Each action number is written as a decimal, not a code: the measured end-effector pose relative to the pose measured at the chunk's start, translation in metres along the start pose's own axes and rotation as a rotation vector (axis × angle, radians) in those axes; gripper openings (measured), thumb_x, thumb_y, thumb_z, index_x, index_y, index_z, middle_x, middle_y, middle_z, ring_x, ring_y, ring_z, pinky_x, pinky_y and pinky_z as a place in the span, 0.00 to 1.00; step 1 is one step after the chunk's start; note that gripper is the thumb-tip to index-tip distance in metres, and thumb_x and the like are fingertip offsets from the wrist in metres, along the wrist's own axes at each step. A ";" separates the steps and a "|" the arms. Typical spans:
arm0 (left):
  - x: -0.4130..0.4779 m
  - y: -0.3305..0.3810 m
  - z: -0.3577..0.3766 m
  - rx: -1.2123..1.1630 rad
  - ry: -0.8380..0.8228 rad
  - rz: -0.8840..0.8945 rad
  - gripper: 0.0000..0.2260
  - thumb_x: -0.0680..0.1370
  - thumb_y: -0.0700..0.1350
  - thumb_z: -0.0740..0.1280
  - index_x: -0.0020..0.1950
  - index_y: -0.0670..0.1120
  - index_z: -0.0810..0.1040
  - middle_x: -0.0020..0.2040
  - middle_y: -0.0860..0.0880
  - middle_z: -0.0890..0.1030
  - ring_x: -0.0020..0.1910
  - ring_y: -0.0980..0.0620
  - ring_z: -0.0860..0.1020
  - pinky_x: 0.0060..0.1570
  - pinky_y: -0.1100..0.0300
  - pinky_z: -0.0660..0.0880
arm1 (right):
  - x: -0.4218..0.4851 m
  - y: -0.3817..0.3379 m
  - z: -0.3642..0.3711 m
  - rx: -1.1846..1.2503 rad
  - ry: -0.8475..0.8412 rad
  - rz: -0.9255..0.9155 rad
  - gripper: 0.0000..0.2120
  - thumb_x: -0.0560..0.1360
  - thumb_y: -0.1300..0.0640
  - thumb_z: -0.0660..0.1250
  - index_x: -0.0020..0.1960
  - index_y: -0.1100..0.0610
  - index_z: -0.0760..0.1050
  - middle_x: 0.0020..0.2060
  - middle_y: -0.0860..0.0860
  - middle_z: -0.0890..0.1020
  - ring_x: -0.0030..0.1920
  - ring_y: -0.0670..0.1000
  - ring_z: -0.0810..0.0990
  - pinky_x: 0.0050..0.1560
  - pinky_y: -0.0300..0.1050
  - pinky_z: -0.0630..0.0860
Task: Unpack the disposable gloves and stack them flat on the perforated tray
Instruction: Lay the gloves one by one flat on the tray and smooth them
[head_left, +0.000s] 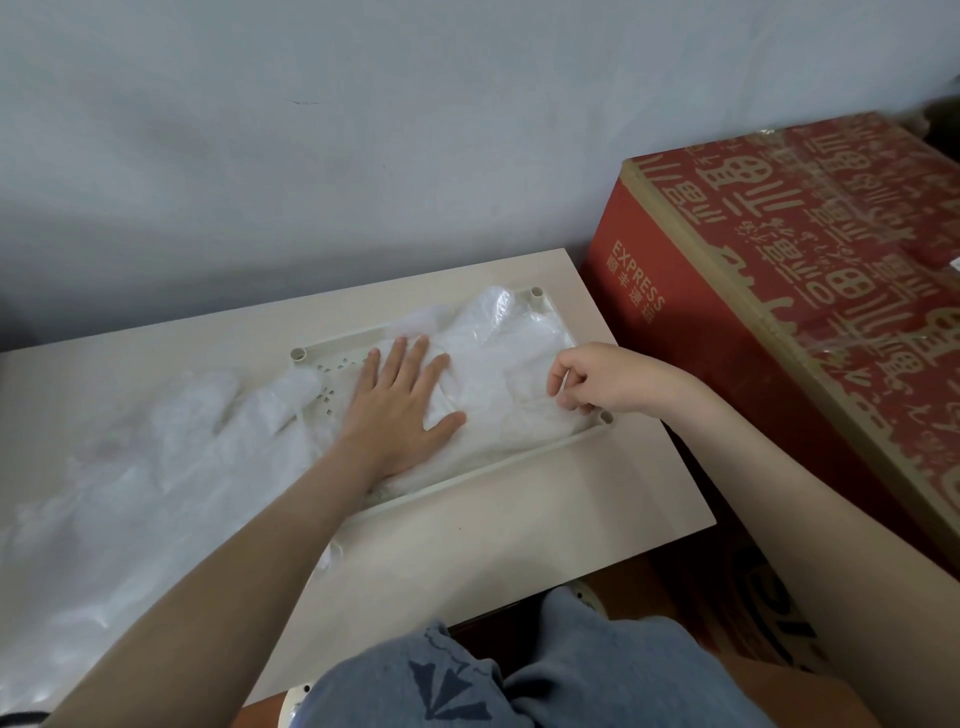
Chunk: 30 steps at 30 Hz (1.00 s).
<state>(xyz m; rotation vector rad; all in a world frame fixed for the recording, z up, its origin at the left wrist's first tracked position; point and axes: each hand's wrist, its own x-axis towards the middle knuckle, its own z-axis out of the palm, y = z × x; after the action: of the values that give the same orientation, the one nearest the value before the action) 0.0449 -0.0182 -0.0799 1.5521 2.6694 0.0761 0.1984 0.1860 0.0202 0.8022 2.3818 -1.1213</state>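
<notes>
The gloves (498, 374) already unpacked lie as a thin, clear stack in the tray (493, 467), and their finger ends spill over its far rim toward its far right corner. The stack's long axis therefore seems to run from the tray's near side to its far side. The left grip (402, 400) lies flat on the stack at the tray's middle, fingers straight and spread, pressing it down. The right grip (597, 379) is at the tray's near right corner, its thumb and curled fingers pinching an edge of the top film. Left of the tray a loose pile (156, 452) of more gloves sprawls over the counter (545, 519), partly overlapping the tray's left end. The pile lies on the left grip's side, so I judge that hand nearer for the next glove. A red box (779, 291) stands right of the tray, off the counter.
</notes>
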 end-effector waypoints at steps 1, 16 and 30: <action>0.000 0.000 0.000 -0.003 -0.003 0.000 0.39 0.73 0.70 0.39 0.78 0.50 0.55 0.79 0.46 0.50 0.78 0.44 0.46 0.75 0.44 0.44 | 0.000 0.000 0.000 -0.010 0.012 0.001 0.05 0.75 0.66 0.65 0.47 0.57 0.75 0.39 0.53 0.78 0.34 0.49 0.75 0.31 0.44 0.72; 0.001 0.000 0.000 -0.044 0.006 0.000 0.37 0.73 0.68 0.43 0.77 0.50 0.56 0.79 0.46 0.51 0.78 0.44 0.46 0.75 0.45 0.42 | -0.002 -0.023 0.035 -0.438 -0.002 -0.215 0.08 0.77 0.58 0.60 0.55 0.53 0.73 0.45 0.46 0.74 0.49 0.49 0.74 0.49 0.41 0.69; 0.000 -0.001 0.001 -0.040 0.007 -0.002 0.37 0.73 0.69 0.42 0.78 0.50 0.54 0.79 0.47 0.50 0.78 0.45 0.45 0.75 0.45 0.42 | 0.004 -0.019 0.032 -0.209 -0.072 -0.041 0.16 0.72 0.55 0.70 0.57 0.52 0.71 0.41 0.45 0.76 0.41 0.47 0.75 0.36 0.39 0.69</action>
<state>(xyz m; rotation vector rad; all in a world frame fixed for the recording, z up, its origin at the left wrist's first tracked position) 0.0442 -0.0187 -0.0809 1.5399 2.6580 0.1341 0.1866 0.1524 0.0097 0.6335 2.4146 -0.8812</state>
